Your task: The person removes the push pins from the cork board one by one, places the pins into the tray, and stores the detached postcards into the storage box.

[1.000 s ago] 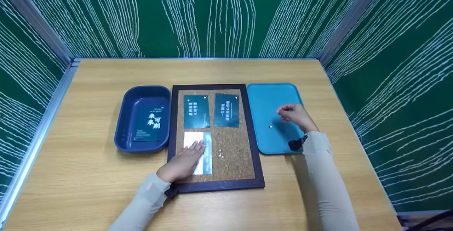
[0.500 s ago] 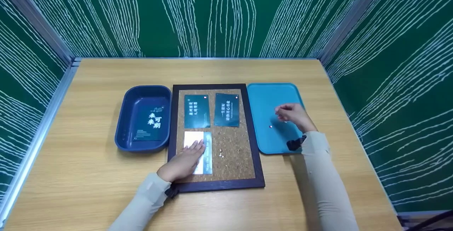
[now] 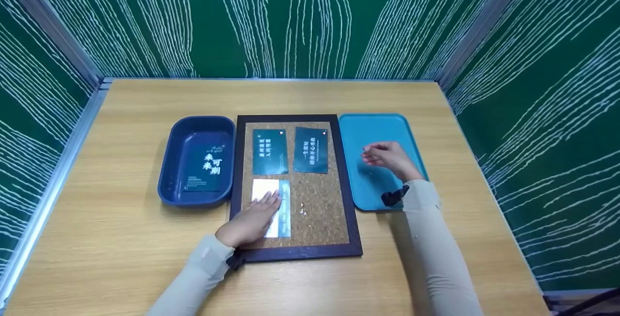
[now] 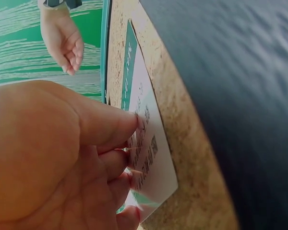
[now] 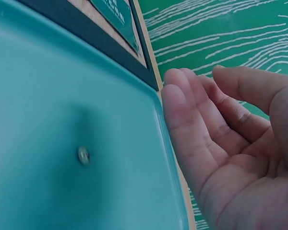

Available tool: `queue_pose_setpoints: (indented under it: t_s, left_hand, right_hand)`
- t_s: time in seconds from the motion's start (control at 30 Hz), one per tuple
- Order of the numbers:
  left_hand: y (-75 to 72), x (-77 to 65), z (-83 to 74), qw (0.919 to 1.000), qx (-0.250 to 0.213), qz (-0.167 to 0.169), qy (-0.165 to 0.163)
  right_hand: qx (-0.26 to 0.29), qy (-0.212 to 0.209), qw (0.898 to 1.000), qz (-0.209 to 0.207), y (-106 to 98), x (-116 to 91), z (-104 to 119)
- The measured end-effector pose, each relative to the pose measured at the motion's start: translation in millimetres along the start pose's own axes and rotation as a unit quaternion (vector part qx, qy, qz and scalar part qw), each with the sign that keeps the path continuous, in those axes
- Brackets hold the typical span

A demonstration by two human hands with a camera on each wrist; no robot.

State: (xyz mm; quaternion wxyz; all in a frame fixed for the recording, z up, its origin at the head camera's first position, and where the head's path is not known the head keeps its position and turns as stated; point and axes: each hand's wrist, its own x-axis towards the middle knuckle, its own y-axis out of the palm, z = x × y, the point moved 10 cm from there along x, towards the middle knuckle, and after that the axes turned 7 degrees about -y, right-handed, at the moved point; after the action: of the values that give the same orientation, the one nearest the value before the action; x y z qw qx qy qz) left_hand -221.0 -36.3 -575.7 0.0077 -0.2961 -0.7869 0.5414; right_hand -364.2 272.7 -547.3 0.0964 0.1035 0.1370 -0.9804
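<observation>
My left hand (image 3: 249, 221) lies on a white-and-teal card (image 3: 284, 209), its fingertips touching the lower left of the cork board (image 3: 319, 224). Printed text and part of the fingers on that card show in the left wrist view. Over the blue tray (image 3: 356, 136) hovers my right hand (image 3: 390, 158). Thumb and bent fingers stand apart in the right wrist view, with nothing visible between them. A small shiny piece, perhaps a pushpin (image 5: 83, 155), sits on the tray in the hand's shadow.
Two green cards, one left (image 3: 270, 153) and one right (image 3: 311, 151), are fixed to the board's upper half. Small clear bits (image 3: 302, 210) show on the bare cork. A navy basin (image 3: 167, 161) with another green card (image 3: 201, 168) stands left of the board.
My right hand has shifted left and slightly nearer the board above the tray, now over the small shiny piece. The left hand stays put on the card.
</observation>
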Motion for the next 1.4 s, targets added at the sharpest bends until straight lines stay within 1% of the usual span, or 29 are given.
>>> queue_pose_setpoints:
  t_s: [0.17, 0.4, 0.57, 0.8, 0.9, 1.17, 1.3, 1.4]
  left_hand:
    - [0.0, -0.3, -0.4, 1.0, -0.001, 0.002, 0.001]
    - [0.2, -0.8, -3.0, 0.9998, 0.007, -0.003, 0.017]
    - [0.1, -0.8, -1.1, 1.0, 0.002, 0.001, 0.008]
    - [-0.9, 0.1, 0.2, 1.0, 0.001, 0.004, 0.004]
    - [-0.9, 0.0, 0.1, 1.0, 0.0, 0.005, 0.003]
    - [-1.7, -0.5, 0.1, 1.0, -0.003, 0.005, 0.003]
    - [-2.9, -1.8, -0.8, 1.0, -0.003, 0.0, 0.009]
    - [-3.5, -2.4, -1.1, 0.9999, -0.003, -0.003, 0.011]
  right_hand:
    - [0.024, 0.004, 1.0, 0.012, 18, 1, 1]
    - [0.055, 0.005, 0.998, 0.037, 45, 4, 1]
    - [0.066, 0.021, 0.997, 0.035, 62, 9, -2]
    - [0.087, 0.031, 0.995, 0.049, 89, 13, -3]
    - [0.091, 0.032, 0.993, 0.063, 100, 13, -2]
    - [0.124, 0.036, 0.988, 0.09, 124, 10, 1]
    - [0.134, 0.029, 0.985, 0.109, 138, 7, 4]
    - [0.139, 0.028, 0.983, 0.114, 147, 6, 3]
